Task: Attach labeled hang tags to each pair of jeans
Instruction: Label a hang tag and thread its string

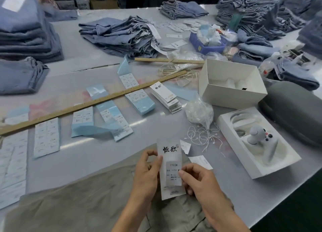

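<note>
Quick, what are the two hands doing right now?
Left hand: pinching the left edge of the white hang tag.
Right hand: pinching the tag's right edge, at the size sticker.

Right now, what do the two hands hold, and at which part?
Both hold one white hang tag. The left hand pinches its left edge near the middle; the right hand pinches its right edge, at the size sticker.

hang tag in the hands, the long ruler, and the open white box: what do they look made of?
Hang tag: looks like matte white card, holds flat while pinched, printed black characters, a sticker label on it.
Long ruler: apparently wood, tan unpainted, fine graduation marks along its edge.
Open white box: probably paperboard, matte, crisp folded walls.
</note>
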